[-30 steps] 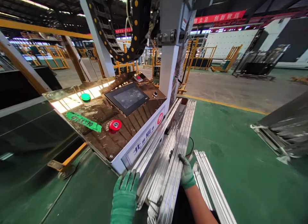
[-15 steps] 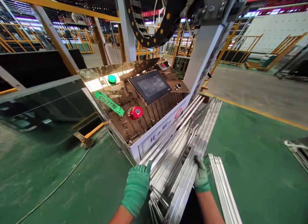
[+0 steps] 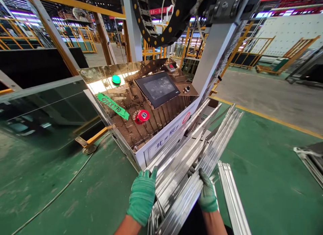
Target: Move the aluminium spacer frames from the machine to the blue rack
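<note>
My left hand (image 3: 142,194), in a green glove, has its fingers curled over the left edge of a spread of long, thin aluminium strips (image 3: 176,174). On the right, my gloved right hand (image 3: 208,193) grips a thick bundle of the same strips (image 3: 217,152), thumb on the near side and dark fingertips showing through on the far side. The strips slant from low in front of me up to the right, beside the machine's control box. Bent strip ends show at the bottom, and their lowest part is cut off by the picture's edge.
A control panel (image 3: 121,130) carries a screen (image 3: 157,88), a red emergency stop button (image 3: 142,116) and a green button (image 3: 116,80). More strips (image 3: 234,198) stand right of my right hand. A cable (image 3: 58,193) crosses the green floor. A grey post (image 3: 214,56) rises behind.
My right hand has shifted slightly left, and its bundle's upper end has swung right, away from the other strips. Gaps between the strips have widened. My left hand stays at the left edge.
</note>
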The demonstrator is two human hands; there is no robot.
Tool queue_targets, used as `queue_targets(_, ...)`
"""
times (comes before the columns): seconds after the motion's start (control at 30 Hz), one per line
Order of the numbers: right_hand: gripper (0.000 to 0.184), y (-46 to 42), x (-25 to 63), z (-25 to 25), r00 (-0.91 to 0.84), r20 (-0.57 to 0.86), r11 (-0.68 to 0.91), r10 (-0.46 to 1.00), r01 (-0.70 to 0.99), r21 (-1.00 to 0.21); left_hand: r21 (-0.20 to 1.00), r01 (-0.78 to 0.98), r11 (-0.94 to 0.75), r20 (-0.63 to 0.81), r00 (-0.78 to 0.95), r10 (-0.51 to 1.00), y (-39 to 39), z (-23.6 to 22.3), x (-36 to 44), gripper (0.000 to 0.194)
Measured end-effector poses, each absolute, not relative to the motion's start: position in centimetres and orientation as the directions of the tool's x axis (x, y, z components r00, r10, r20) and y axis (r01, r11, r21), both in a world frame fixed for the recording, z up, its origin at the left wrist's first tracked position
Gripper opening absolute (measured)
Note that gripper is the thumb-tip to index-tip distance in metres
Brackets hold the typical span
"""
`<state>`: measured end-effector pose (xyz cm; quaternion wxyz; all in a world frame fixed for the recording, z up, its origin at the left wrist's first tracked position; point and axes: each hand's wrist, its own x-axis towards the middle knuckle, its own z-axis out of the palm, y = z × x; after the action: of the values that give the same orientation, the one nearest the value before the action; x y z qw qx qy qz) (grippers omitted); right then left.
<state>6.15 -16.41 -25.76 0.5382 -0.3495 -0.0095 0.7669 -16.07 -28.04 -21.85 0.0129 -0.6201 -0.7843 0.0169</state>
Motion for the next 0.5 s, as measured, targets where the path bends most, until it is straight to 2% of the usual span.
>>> queue_targets(0.13,0.074,-16.1,7.0,-26.0,-0.13,-0.491,-0.372,0.861,-0.819,-0.436,-0.017,0.969,0.245,-0.009,-0.245,0.969,-28.4,-21.2,-15.7,0.053)
queue_targets(0.3,0.059,-16.1,6.7,-26.7,-0.11,-0.469,-0.365,0.876,-0.788,-0.496,-0.044,0.966,0.254,0.032,-0.253,0.967,-28.1,-19.8,-16.0,0.051)
queue_targets(0.4,0.069,-15.9,6.0,-26.9,-0.101,-0.415,-0.327,0.904,-0.788,-0.521,-0.038,0.969,0.244,0.021,-0.243,0.97,-27.2,-19.9,-16.1,0.047)
queue_targets(0.5,0.073,-15.3,5.7,-27.0,-0.151,-0.435,-0.377,0.887,-0.782,-0.497,-0.022,0.977,0.21,0.048,-0.209,0.977,-26.5,-21.2,-15.9,0.056)
